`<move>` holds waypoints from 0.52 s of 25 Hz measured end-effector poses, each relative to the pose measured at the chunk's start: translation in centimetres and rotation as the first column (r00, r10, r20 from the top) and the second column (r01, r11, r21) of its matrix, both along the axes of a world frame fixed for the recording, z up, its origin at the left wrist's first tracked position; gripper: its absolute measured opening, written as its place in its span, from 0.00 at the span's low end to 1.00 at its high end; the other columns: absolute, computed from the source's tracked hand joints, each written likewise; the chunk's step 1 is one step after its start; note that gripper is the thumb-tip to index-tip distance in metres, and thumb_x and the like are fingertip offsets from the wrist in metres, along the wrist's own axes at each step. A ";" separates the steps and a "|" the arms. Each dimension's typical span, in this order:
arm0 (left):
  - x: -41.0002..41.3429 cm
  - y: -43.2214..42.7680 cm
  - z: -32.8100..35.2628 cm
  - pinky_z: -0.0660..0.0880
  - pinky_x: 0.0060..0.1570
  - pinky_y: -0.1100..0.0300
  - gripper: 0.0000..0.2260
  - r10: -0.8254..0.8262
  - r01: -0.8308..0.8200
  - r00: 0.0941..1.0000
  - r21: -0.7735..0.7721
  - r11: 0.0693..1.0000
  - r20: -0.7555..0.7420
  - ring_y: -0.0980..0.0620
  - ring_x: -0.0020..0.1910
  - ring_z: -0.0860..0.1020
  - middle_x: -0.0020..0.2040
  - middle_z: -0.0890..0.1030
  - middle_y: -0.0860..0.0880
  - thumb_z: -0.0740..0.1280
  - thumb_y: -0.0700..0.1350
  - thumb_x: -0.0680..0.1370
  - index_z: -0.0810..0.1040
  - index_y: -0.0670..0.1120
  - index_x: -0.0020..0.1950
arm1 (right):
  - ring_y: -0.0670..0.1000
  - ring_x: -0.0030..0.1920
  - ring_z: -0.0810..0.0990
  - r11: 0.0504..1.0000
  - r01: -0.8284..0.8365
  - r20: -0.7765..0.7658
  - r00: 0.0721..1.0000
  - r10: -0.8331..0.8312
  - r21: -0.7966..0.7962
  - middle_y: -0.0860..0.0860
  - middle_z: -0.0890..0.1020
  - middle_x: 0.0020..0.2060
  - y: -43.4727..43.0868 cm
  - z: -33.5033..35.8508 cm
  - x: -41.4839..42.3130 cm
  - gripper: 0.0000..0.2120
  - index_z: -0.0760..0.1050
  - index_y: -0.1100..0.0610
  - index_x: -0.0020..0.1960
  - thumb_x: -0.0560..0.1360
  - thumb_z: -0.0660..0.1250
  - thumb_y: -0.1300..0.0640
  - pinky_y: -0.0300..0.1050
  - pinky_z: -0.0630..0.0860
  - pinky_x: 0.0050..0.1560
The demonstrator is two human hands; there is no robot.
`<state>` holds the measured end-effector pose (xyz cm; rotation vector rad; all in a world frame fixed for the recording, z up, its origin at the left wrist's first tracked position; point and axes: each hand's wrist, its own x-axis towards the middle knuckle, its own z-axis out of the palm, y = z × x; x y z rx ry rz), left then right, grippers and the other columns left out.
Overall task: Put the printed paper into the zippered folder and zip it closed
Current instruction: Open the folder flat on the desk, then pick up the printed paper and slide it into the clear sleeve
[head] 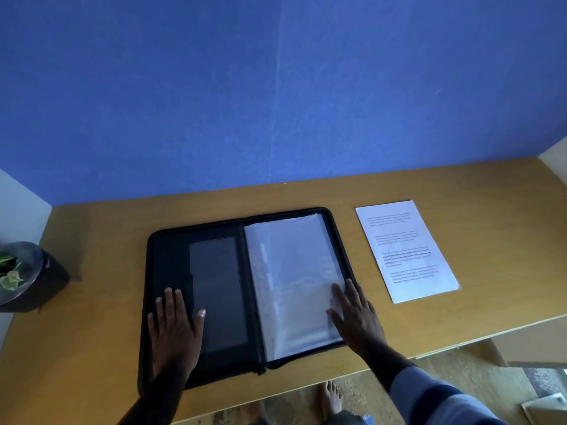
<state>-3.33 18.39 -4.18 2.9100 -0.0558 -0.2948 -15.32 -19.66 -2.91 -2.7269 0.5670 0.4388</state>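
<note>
We are holding the zippered folder (171, 259) open flat on the wooden desk (101, 302), so the opening is looking done and the loading step is the one in hand. Our left hand (175, 326) is lying palm down on the black left inner cover, fingers straight and spread, gripping nothing, only pressing the cover flat. Our right hand (356, 314) is resting likewise on the near right corner of the clear plastic sleeves (291, 271) filling the right half, fingers extended, nothing held; whether a fingertip is slipping under the top sleeve we cannot tell. The printed paper (405, 250) is lying text side up on the desk to the right of the folder, near it but not touching, and no hand is on it. We are judging that the next move is calling for the right hand to reach across and pick the sheet up by an edge while the left is pinning the folder; the sheet will then need sliding into a sleeve before the covers are folded together and the zip is run round the rim
</note>
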 end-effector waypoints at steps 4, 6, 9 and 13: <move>0.1 -3.8 1.2 0.50 0.78 0.38 0.41 0.062 -0.062 0.998 -0.079 0.995 0.005 0.38 0.81 0.50 0.82 0.49 0.39 0.41 0.66 0.78 0.52 0.39 0.82 | 0.53 0.82 0.49 1.000 0.015 0.036 0.999 -0.016 0.027 0.48 0.52 0.83 -0.9 0.9 0.5 0.32 0.52 0.45 0.82 0.82 0.55 0.38 0.55 0.57 0.77; 0.4 -7.4 2.3 0.50 0.78 0.38 0.41 -0.021 0.024 0.999 -0.087 0.996 0.036 0.37 0.81 0.52 0.82 0.51 0.37 0.40 0.67 0.79 0.54 0.39 0.81 | 0.53 0.80 0.59 0.999 0.029 0.091 0.995 -0.031 0.021 0.50 0.61 0.81 -2.4 1.4 0.5 0.29 0.58 0.48 0.81 0.82 0.56 0.40 0.53 0.62 0.75; 0.3 -14.8 4.0 0.48 0.77 0.41 0.41 -0.224 0.234 0.969 -0.086 0.969 0.106 0.35 0.80 0.56 0.81 0.56 0.36 0.36 0.66 0.79 0.60 0.39 0.80 | 0.55 0.76 0.66 0.996 0.085 0.136 0.987 -0.088 0.024 0.51 0.67 0.77 -6.6 2.2 0.6 0.26 0.65 0.50 0.78 0.82 0.59 0.44 0.52 0.66 0.71; -0.7 -25.7 4.7 0.49 0.78 0.42 0.32 -0.527 0.534 0.842 -0.040 0.845 0.116 0.38 0.80 0.58 0.80 0.59 0.40 0.49 0.61 0.81 0.65 0.42 0.79 | 0.55 0.73 0.70 0.993 0.115 0.158 0.981 -0.116 0.014 0.52 0.71 0.75 -14.6 3.1 1.5 0.22 0.72 0.53 0.73 0.80 0.64 0.50 0.50 0.68 0.69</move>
